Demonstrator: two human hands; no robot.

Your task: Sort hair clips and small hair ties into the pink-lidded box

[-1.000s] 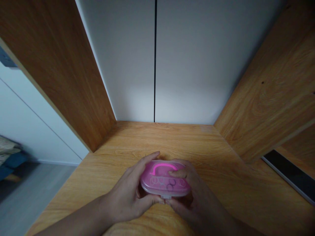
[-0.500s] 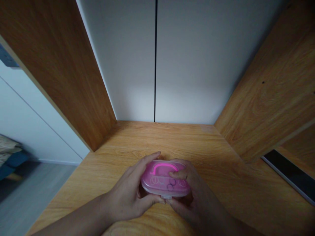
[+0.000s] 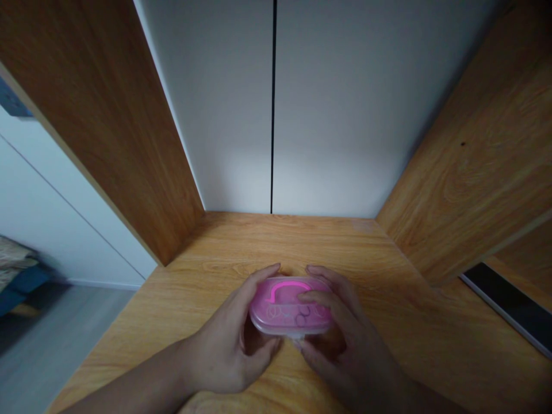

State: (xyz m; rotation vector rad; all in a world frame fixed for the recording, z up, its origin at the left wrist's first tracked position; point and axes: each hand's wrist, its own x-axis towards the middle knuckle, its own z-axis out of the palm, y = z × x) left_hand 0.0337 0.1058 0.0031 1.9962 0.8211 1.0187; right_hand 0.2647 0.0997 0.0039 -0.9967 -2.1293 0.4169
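The left hand [image 3: 223, 339] and right hand [image 3: 345, 339] grip a translucent pink plastic box [image 3: 290, 307] between them. Its lid bears a brighter pink handle [image 3: 287, 286] and faint circles. Below the hands lies a wooden shelf [image 3: 310, 247]; a white panel [image 3: 345, 115] stands beyond.

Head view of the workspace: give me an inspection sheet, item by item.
Surface: light wood-grain shelf board, between wood-grain side panels.
Job's things: pink translucent plastic oval box, bright pink curved mark and ring patterns on top.
Clutter: nothing seen.
Grips: left hand cups the box's left end; right hand has fingers over its right end.
Cables: nothing seen.
Surroundings: white doors with a black gap behind the shelf; grey floor and blurred blue fabric at left; black strip at right.
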